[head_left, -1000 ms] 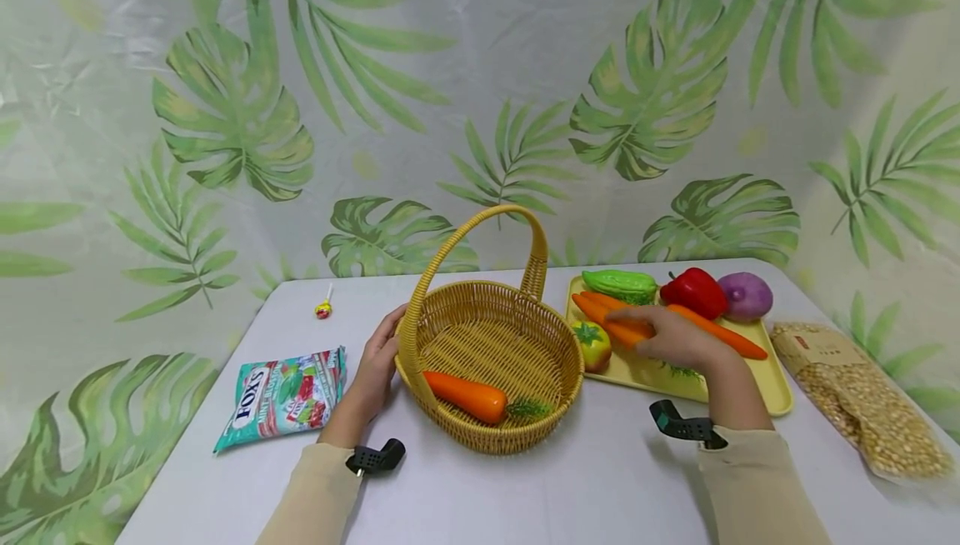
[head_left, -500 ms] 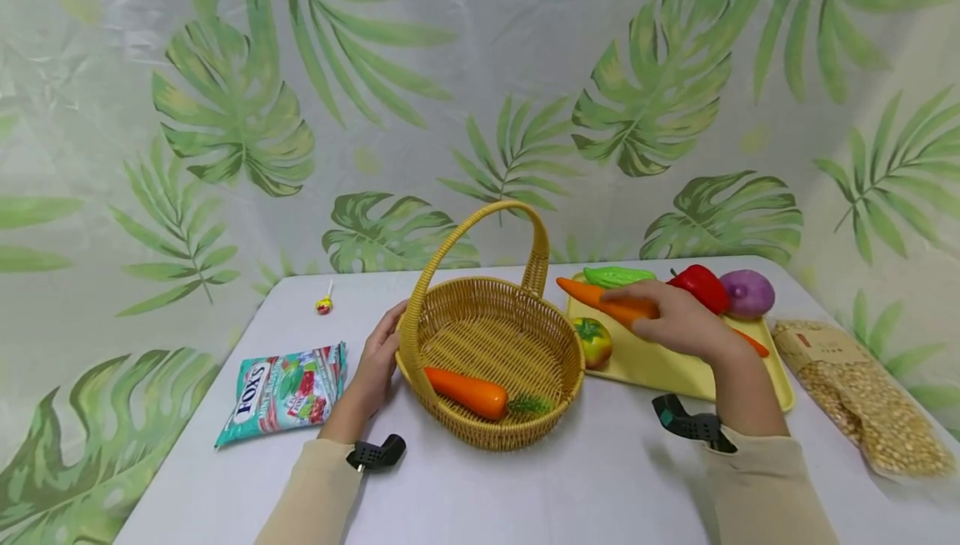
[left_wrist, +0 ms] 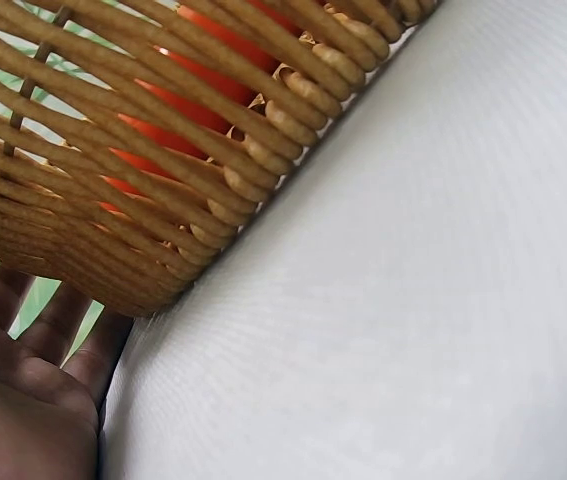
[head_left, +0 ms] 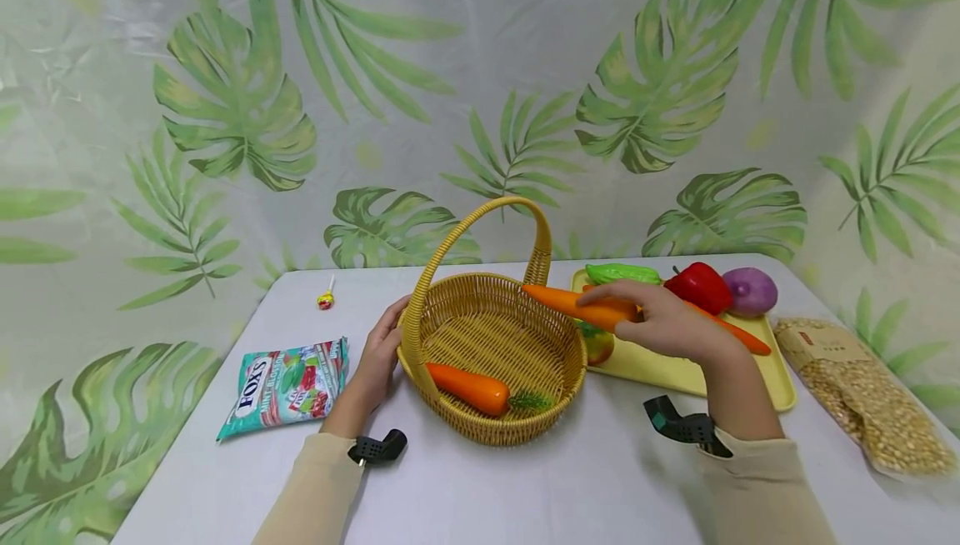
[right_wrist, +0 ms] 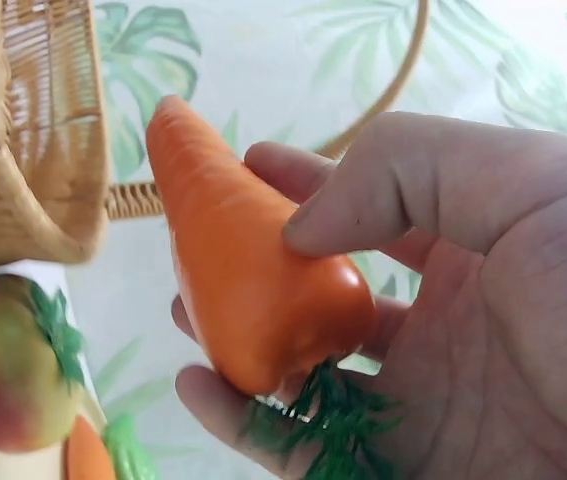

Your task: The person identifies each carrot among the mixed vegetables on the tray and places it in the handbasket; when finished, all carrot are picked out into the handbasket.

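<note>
Carrot (head_left: 557, 299) pinched in the right hand's grip (head_left: 663, 324), tip near the right rim of the basket (head_left: 491, 433).
Loading seems in hand; next likely calls for lowering it by the inner carrot (head_left: 471, 389) while the spread-fingered left hand (head_left: 377, 362) steadies the wicker.

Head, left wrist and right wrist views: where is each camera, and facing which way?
Head: worn on the head, facing forward and down at the round yellow wicker basket; left hand, right hand and beige sleeves show.
Left wrist: worn there, facing the basket's woven side and white table; part of the left hand shows.
Right wrist: worn there, facing the tapered orange carrot the right hand grips; that hand shows.
Shared: head and right wrist show this carrot.
</note>
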A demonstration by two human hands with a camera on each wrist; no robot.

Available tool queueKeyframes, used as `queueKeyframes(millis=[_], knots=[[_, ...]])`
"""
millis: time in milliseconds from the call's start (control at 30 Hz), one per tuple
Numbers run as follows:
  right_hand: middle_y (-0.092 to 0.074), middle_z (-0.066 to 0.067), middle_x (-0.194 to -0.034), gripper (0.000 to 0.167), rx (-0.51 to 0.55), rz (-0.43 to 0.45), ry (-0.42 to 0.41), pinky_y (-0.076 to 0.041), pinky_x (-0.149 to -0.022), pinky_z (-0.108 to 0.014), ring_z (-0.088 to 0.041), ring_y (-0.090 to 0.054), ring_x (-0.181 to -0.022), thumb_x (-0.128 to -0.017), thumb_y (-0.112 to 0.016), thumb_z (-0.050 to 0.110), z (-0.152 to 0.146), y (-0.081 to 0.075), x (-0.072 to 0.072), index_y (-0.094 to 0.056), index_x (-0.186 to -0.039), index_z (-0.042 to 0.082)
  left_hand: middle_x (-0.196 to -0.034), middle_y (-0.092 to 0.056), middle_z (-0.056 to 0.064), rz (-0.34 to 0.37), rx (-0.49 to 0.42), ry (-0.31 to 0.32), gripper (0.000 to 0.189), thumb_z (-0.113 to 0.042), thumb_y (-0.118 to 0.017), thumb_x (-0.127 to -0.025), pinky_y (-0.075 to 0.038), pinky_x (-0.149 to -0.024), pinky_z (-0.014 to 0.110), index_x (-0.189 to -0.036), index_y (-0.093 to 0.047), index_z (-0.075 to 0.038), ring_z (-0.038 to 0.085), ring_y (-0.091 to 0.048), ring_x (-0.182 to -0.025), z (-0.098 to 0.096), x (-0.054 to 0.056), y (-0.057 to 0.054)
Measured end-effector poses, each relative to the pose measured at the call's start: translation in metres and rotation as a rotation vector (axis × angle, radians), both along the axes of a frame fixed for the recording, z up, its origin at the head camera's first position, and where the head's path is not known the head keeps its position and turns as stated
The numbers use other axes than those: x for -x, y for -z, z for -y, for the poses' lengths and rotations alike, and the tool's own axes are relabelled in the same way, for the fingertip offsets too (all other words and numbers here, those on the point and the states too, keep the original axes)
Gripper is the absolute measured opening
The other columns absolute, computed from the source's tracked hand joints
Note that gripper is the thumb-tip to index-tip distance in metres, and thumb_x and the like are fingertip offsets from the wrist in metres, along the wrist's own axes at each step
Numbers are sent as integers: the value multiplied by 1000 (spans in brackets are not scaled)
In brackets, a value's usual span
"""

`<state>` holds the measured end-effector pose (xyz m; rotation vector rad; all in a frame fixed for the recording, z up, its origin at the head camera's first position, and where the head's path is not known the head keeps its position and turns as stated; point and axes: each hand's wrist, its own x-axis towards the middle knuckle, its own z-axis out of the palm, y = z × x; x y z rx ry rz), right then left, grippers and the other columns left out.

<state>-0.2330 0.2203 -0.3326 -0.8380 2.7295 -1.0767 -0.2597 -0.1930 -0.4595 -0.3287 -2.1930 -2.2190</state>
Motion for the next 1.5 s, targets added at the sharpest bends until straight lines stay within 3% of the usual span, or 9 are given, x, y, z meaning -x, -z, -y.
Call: queueKeyframes(millis=[167, 367, 500, 700, 1000, 1267, 1500], knots=[[-62, -1, -133, 50, 27, -55, -61, -47, -85, -33, -23, -53, -108, -87, -55, -3, 12, 5, 3, -67, -125, 28, -156, -42, -6, 4, 15, -9, 48, -20, -40, -104, -36, -113, 23, -151, -39, -26, 6, -41, -140, -1, 0, -1], [-62, 0, -134, 46, 37, -56, -99, -49, -90, -40, -23, -55, -114, -89, -59, 2, 28, 11, 4, -67, -125, 29, -157, -42, -4, 0, 6, -6, 48, -19, -39, -104, -27, -121, 42, -151, -40, -25, 8, -40, -140, -1, 2, 0], [-62, 3, -136, 39, 13, -66, -122, -48, -99, -43, -21, -56, -122, -92, -65, 10, 36, 15, 4, -66, -124, 31, -157, -41, -5, 0, 8, -7, 48, -19, -39, -104, -31, -119, 34, -151, -39, -25, 8, -39, -141, 0, 1, 1], [-65, 2, -130, 32, 26, -36, -143, -54, -90, -36, -19, -58, -108, -93, -68, 15, 48, 20, 4, -67, -124, 25, -157, -41, -3, -4, 4, -9, 49, -18, -39, -103, -38, -107, 14, -151, -39, -23, 4, -42, -138, 0, -1, 0], [-66, 6, -126, 31, 37, -30, -102, -51, -95, -38, -16, -59, -110, -91, -72, 20, 71, 27, 1, -68, -122, 25, -157, -41, -4, -1, 20, -9, 48, -19, -39, -103, -32, -116, 30, -151, -39, -24, 7, -41, -140, -1, 0, -1], [-68, 4, -119, 29, -35, -113, -170, -52, -89, -32, -13, -59, -103, -92, -71, 21, 95, 41, -1, -68, -120, 20, -158, -40, -3, -2, 20, -7, 48, -20, -40, -104, -39, -106, 13, -152, -39, -24, 8, -39, -141, -1, 0, -1], [-69, 5, -114, 29, -72, -85, -168, -51, -84, -28, -10, -58, -95, -92, -71, 19, 108, 51, -4, -68, -121, 18, -158, -41, -3, -4, 20, -6, 48, -20, -39, -104, -39, -106, 13, -151, -39, -24, 5, -42, -138, 0, 0, 0]])
